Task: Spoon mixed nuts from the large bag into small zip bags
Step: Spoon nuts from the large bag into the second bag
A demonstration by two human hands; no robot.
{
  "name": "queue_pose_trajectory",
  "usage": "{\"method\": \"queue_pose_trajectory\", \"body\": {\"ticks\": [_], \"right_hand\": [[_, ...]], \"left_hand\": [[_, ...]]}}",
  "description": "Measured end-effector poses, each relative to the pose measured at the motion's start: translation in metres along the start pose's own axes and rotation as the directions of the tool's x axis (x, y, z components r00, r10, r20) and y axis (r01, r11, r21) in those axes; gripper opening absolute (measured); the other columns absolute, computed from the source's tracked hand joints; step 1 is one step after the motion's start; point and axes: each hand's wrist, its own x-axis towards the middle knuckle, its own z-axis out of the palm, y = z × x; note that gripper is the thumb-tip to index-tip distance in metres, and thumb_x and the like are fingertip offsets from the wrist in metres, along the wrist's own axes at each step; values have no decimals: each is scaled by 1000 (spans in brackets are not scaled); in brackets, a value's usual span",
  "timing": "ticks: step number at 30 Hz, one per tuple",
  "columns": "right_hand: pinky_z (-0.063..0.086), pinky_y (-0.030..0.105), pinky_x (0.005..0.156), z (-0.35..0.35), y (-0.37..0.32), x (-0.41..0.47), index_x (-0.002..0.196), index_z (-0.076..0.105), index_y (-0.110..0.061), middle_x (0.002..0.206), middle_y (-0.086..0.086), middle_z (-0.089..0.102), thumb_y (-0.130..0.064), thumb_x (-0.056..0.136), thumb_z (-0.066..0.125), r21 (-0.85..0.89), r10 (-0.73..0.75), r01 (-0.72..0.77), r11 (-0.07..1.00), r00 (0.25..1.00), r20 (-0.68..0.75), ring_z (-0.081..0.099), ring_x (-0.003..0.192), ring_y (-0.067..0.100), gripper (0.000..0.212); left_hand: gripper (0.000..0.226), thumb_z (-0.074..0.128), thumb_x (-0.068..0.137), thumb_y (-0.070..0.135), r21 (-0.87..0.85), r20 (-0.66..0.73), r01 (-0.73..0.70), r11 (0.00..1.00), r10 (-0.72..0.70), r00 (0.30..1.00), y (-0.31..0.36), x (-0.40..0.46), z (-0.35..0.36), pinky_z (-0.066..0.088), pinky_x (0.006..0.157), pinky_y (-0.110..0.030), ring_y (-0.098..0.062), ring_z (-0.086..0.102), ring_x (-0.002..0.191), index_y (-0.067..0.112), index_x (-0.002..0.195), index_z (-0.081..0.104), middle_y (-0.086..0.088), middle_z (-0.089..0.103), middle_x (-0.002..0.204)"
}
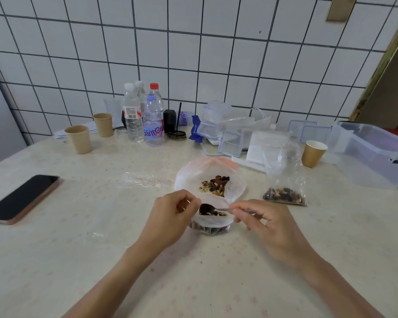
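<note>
The large clear bag (pixel 189 173) lies open on the table with mixed nuts (pixel 215 185) heaped inside. Just in front of it a small zip bag (pixel 213 222) stands open with nuts at its bottom. My left hand (pixel 170 214) pinches the left edge of that small bag's mouth. My right hand (pixel 269 223) grips the handle of a metal spoon (pixel 208 210), whose bowl holds nuts right over the small bag's opening. A second small zip bag (pixel 284 193) with nuts in it stands upright to the right.
An empty zip bag (pixel 143 180) lies flat left of the large bag. A phone (pixel 21 198) rests at the left. Paper cups (pixel 78 138), water bottles (pixel 153 120) and clear plastic containers (pixel 368 148) line the back of the table near the tiled wall.
</note>
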Motion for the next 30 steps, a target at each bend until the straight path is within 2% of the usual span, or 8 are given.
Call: {"method": "queue_pose_trajectory", "body": {"ticks": [4,7,9,12,18,24,27,30], "right_hand": [[56,23,84,-5,0,-4,115,76,-24,110,-18,74,-33,105,59,-312,-329,356,881,934,136,67,103,-1,22],[54,21,86,-7,2,-4,118,76,-18,112,-14,73,-28,105,61,-342,-375,406,847,914,156,66,105,0,22],[52,17,84,-7,3,-3,115,77,-20,107,-19,74,-33,103,60,-266,-304,314,911,949,80,68,100,0,24],[53,17,69,-7,4,0,105,79,-29,92,-10,78,-41,96,63,82,5,1,997,998,-69,72,81,10,22],[59,28,59,-8,11,19,92,81,-20,84,13,78,-28,98,69,487,342,-188,853,906,-250,75,74,34,15],[57,27,49,1,27,39,87,77,-7,82,10,79,-33,98,69,483,478,-305,821,830,-289,76,67,27,29],[57,29,49,12,32,47,85,76,-3,79,11,79,-31,100,67,465,537,-389,795,807,-244,76,64,25,33],[58,31,51,25,36,52,85,78,-3,77,10,79,-31,100,67,438,563,-443,783,804,-192,76,65,28,34]], "left_hand": [[21,70,96,34,15,-7,14,1000,-13,1000,-4,0,-3,52,62,-28,-14,69,62,27,77,72,8,69,65],[21,70,96,35,47,-11,40,998,-39,999,-11,1,-7,51,62,-28,-16,69,65,29,75,71,10,67,65],[22,70,96,37,60,2,45,997,-45,999,-14,0,-10,52,63,-29,-16,70,65,30,75,71,12,68,66],[25,69,93,51,86,18,44,995,-46,999,-18,1,-15,52,60,-26,-13,69,64,32,77,71,13,68,68],[39,64,87,67,237,-143,128,963,-95,985,-30,25,-23,46,64,-27,-5,64,72,29,89,57,12,66,83],[76,60,86,73,275,-114,210,938,-185,976,-38,58,-7,47,82,-33,-12,62,96,18,137,46,4,60,123],[80,61,88,70,269,-94,225,936,-207,974,-33,78,8,49,93,-40,-26,60,119,16,144,42,-6,60,136],[68,60,94,62,300,-107,222,928,-198,974,-29,89,20,46,82,-35,-25,61,111,15,141,49,-6,64,131]]}}
